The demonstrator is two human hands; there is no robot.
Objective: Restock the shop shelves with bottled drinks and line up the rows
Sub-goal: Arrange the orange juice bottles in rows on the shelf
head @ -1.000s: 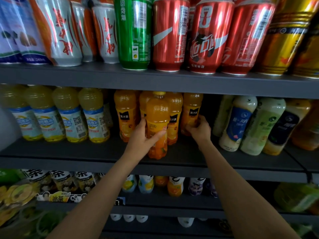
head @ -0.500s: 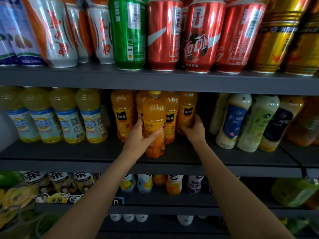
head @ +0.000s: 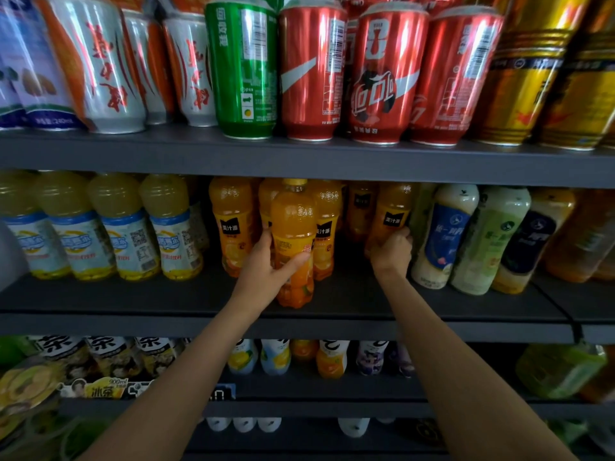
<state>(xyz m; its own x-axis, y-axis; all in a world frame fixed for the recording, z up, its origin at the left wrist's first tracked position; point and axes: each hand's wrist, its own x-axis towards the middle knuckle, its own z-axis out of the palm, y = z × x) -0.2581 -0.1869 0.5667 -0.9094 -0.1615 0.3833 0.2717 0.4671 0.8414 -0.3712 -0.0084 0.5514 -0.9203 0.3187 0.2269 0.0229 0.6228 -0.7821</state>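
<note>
While most of the middle shelf [head: 332, 296] already stands in rows, the orange group is unfinished; the left hand [head: 266, 271] grips a front bottle [head: 293, 247] standing proud of its neighbours near the shelf edge; the right hand [head: 392, 251] curls round a second bottle [head: 389, 214] set further back, beside the pale bottles [head: 442, 237]; judging by this, both need seating in line, and the gap between them wants filling.

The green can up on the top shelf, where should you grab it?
Grip the green can round its middle, coming straight from the front. It stands upright with a red can and a white can tight on either side, so only its front is free.
</note>
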